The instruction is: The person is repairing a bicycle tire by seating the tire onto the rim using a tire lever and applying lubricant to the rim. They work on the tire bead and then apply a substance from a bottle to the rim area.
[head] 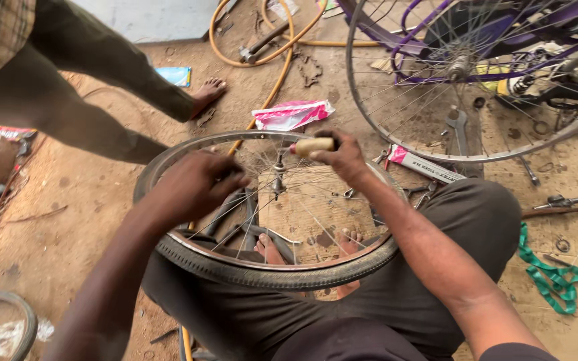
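Head view, looking down at a seated person's lap. The right hand (344, 157) is clenched around the pale wooden handle of a tool (314, 146), held level just above the far rim of a bicycle wheel (269, 267); the tool's working end is hidden behind the fingers. The left hand (192, 184) lies curled over the spokes and the left part of the rim, fingers bent down among the spokes; whether it actually pinches a spoke cannot be told. The wheel rests tilted across the person's knees, its black tyre (235, 271) seated on the near edge while the far rim shows bare metal. The hub (279, 167) stands near the middle, between the two hands. The person's bare feet (269, 249) show through the spokes on the dirt floor (81, 200).

Beyond the wheel lie a pink and white packet (292, 113), an orange hose (282, 67) and a long pink and white box (423, 165). A second, bare wheel (396, 134) belongs to a purple bicycle (503, 40) at upper right. Scattered hand tools (560, 200) and a green strap (556, 277) lie at right. Another person's leg and bare foot (207, 92) stand at upper left.
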The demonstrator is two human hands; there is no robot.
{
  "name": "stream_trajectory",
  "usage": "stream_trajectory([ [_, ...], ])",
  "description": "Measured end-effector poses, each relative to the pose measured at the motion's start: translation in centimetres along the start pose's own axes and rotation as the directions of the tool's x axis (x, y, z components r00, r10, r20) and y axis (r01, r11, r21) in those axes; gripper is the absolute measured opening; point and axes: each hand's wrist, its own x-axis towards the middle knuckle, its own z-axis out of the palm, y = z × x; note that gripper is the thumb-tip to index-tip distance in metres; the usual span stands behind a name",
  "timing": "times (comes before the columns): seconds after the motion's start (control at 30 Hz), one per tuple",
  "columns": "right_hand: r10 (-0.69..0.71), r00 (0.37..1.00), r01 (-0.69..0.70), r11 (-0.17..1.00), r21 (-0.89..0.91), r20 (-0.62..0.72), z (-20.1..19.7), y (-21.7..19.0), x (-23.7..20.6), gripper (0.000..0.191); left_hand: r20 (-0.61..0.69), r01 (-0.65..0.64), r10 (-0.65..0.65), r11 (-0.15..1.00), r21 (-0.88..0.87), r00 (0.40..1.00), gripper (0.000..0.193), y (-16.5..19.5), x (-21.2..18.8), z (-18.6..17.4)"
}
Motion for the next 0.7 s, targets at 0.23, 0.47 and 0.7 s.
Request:
stream_trajectory([
  [0.23,-0.112,0.994,0.109,0.934,-0.340,0.012,0.1,2.1,-0.2,0.054,0.086,0.005,-0.036,0.941,0.339,0.996,0.023,-3.9,15.6,5.4],
  [0.47,-0.192,0.980,0.194,0.901,-0.388,0.046,0.0,3.7,-0.2,0.053,-0.013,0.069,-0.068,0.995,0.070,0.998,0.017,-10.4,19.7,14.9],
  [0.7,-0.188,0.980,0.197,0.884,-0.423,0.063,0.7,1.8,0.2,0.047,0.083,0.176,-0.175,0.984,-0.008,0.981,0.019,-12.1,20.0,16.8],
])
